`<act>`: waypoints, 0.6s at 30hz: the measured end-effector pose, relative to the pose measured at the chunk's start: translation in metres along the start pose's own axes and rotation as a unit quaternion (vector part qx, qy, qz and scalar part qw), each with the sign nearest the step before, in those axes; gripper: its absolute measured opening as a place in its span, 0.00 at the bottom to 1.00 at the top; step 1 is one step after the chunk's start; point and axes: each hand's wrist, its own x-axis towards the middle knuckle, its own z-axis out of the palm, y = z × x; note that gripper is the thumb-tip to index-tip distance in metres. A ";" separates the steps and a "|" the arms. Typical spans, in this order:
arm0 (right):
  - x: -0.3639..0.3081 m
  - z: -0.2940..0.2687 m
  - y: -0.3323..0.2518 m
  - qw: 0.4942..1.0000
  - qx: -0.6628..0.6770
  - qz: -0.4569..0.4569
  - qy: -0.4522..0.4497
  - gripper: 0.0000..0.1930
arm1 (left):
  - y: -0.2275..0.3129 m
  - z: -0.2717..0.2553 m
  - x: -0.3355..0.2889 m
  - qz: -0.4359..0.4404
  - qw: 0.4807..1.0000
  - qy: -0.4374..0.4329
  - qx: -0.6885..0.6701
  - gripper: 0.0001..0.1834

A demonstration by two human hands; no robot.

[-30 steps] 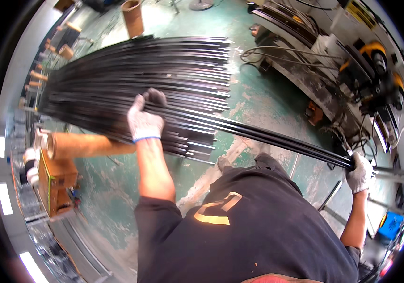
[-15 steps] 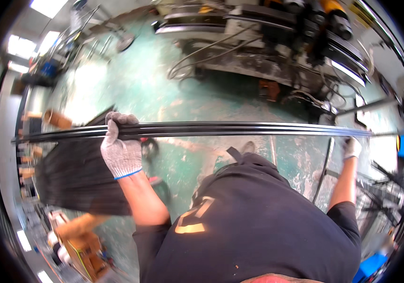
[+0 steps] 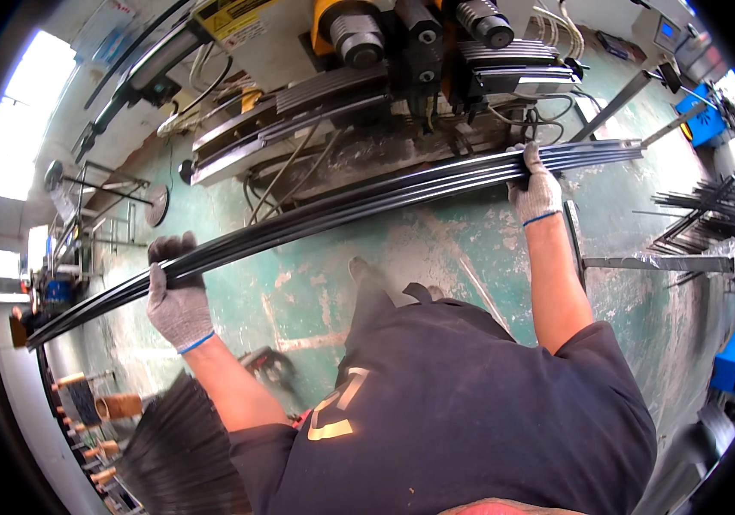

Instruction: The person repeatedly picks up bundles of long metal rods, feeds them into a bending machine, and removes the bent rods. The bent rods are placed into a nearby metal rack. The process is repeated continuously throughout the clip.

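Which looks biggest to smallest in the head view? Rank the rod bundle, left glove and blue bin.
1. rod bundle, spanning nearly the whole picture.
2. left glove.
3. blue bin, though it sits farther off, so unsure.

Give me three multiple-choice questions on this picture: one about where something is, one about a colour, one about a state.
1. Where does the right hand grip the rod bundle?
A. Near its right end
B. At its middle
C. At its left tip

2. What colour are the glove cuffs' edges?
A. Red
B. Blue
C. Yellow

3. How is the bundle carried?
A. Lying on the floor
B. Held up by both hands
C. Held by the left hand alone

Key: 1 A, the hand closes just short of the right end. 2 B, a blue rim shows at both wrists. 3 B, each gloved hand grips it above the green floor.
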 end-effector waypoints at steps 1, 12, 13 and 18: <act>0.009 0.012 -0.001 0.999 0.013 -0.015 0.028 0.13 | 0.002 -0.006 0.014 0.000 1.000 0.016 0.019 0.15; 0.082 0.165 0.071 0.994 -0.044 -0.095 -0.030 0.11 | -0.070 -0.106 0.197 -0.071 0.979 0.186 0.038 0.19; 0.092 0.172 0.077 0.992 -0.060 -0.105 -0.034 0.11 | -0.077 -0.105 0.209 -0.095 0.979 0.179 0.037 0.19; 0.112 0.212 0.093 0.998 -0.054 -0.017 -0.009 0.14 | -0.132 -0.113 0.257 -0.138 0.971 0.197 -0.006 0.17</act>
